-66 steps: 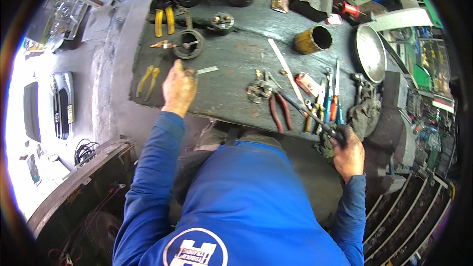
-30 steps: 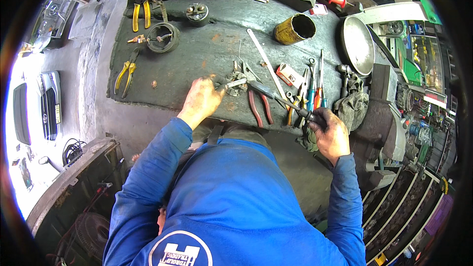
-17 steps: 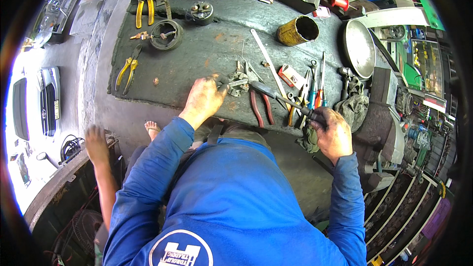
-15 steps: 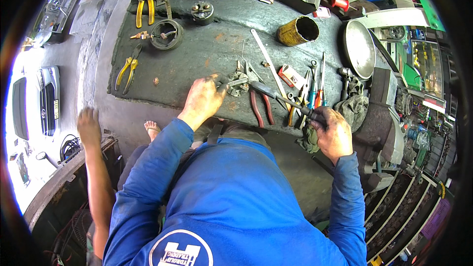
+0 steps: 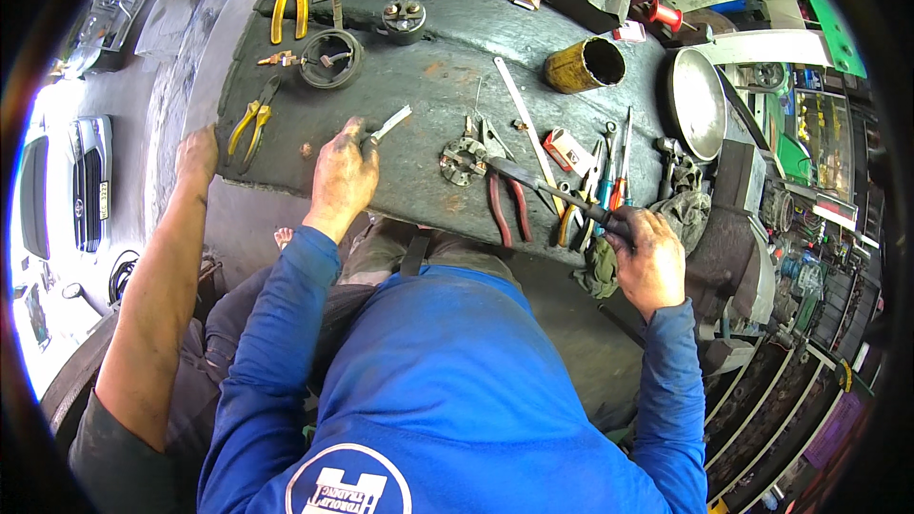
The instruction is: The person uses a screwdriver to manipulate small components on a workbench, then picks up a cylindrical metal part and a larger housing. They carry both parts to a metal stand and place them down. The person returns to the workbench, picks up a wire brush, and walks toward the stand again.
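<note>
Grey and oil-stained, the metal workbench (image 5: 419, 95) is crowded with tools, and the person in the blue long-sleeved top leans over its near edge with both hands at work. The left hand (image 5: 341, 179) lies palm down on the bench, its fingers curled over the near end of a small flat metal strip (image 5: 388, 124) that sticks out toward the upper right and rests on the bench top; the grip looks loose, thumb and forefinger pinching the strip rather than a full fist. The right hand (image 5: 650, 252) is closed around the dark handle of a long tool (image 5: 543, 186), which slants up and to the left across the bench so that its tip reaches a small round toothed metal part (image 5: 464, 161) lying near the middle of the bench. Whether the tip touches that part cannot be told. Red-handled pliers (image 5: 505, 205) lie just below the tool, and several screwdrivers (image 5: 617, 171) lie beside the right hand. A dirty rag (image 5: 600, 271) hangs at the bench edge under that hand. Farther back stand a rusty yellow can (image 5: 584, 65) on its side, a round steel pan (image 5: 698, 103), and a black ring-shaped part (image 5: 330, 58). Yellow-handled pliers (image 5: 249, 122) lie at the left of the bench, well apart from the left hand. Another person's bare arm comes in from the lower left, its hand (image 5: 197, 154) resting on the bench's left edge.
</note>
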### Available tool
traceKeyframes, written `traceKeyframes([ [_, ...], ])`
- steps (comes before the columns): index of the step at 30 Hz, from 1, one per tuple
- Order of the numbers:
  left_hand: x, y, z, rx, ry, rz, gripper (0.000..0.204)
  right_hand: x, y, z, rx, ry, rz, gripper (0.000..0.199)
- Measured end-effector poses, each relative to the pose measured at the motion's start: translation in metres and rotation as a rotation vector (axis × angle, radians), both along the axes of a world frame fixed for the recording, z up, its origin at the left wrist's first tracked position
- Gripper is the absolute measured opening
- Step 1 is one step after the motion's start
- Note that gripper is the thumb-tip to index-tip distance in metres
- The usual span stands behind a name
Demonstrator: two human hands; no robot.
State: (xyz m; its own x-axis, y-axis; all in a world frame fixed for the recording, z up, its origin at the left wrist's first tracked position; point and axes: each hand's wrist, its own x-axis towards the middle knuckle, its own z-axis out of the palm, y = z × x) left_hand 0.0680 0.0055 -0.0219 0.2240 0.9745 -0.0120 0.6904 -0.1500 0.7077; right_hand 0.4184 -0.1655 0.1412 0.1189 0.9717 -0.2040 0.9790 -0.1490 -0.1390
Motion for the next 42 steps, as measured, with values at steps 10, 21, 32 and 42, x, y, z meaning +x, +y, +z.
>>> traceKeyframes([
  [10,0.004,-0.005,-0.013,-0.081,-0.017,-0.022,0.022,-0.005,0.003,0.005,0.042,-0.061,0.058,0.034],
  [21,0.005,-0.005,-0.009,-0.160,-0.083,-0.017,0.027,0.000,0.005,0.005,0.042,-0.062,0.091,0.036],
  [32,0.009,-0.013,-0.012,-0.145,-0.108,-0.055,0.032,0.003,0.008,0.005,0.041,-0.026,0.077,0.036],
  [42,0.017,-0.015,-0.003,-0.157,-0.091,-0.065,0.027,0.001,0.011,0.008,0.001,-0.012,0.058,0.033],
])
